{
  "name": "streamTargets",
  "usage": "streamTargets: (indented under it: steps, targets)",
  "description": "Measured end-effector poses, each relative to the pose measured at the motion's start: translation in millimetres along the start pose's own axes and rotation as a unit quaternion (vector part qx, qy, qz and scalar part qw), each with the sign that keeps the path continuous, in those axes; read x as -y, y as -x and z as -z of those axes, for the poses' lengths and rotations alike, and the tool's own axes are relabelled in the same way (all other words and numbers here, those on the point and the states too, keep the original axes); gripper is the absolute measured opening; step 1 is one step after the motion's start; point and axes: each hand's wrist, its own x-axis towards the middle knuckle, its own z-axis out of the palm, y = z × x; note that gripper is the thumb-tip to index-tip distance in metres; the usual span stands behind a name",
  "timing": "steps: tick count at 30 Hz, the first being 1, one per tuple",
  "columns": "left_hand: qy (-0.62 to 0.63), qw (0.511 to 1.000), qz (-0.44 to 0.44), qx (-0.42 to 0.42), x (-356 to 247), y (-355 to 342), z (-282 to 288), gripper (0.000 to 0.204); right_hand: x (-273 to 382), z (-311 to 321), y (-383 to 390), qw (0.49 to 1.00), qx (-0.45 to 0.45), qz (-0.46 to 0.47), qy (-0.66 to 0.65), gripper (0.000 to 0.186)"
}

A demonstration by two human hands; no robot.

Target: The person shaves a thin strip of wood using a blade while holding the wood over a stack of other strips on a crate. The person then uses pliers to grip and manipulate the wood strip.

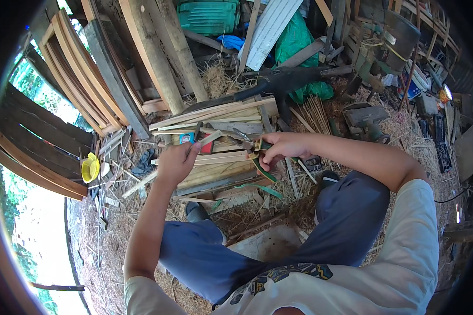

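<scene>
My left hand (180, 160) grips a pale thin wooden strip (209, 138), with a dark slender piece beside it that I cannot clearly make out. My right hand (276, 147) is closed on pliers with green and yellow handles (264, 169), whose metal jaws are at the strip's right end. Under both hands lies a low stack of boards and slats (231, 114). A red item (206, 148) and a small blue box (185, 138) sit on it, partly hidden behind the strip and my left hand.
Curved wooden planks (79, 63) lean at left above a yellow bowl (90, 167). Green plastic sheeting (294, 42) and a green crate (207, 18) lie ahead. A rusty machine (383, 47) stands at upper right. Wood scraps and shavings litter the floor around my booted feet (197, 212).
</scene>
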Motion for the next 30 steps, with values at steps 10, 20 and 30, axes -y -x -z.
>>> streamTargets:
  steps: [10, 20, 30]
  targets:
    - [0.068, 0.997, -0.036, -0.01, -40.7, -9.7, 8.0, 0.054, 22.3, -7.4, 17.1, 0.989, 0.012, 0.089, 0.116, 0.035]
    - [0.079, 0.995, -0.061, -0.024, -54.6, -10.9, 6.8, 0.053, 18.2, -6.8, 21.9, 0.985, -0.016, 0.126, 0.113, 0.036]
    - [0.081, 0.995, -0.051, -0.013, -59.6, -8.2, 7.6, 0.053, 17.8, -12.0, 20.1, 0.981, -0.04, 0.142, 0.128, 0.037]
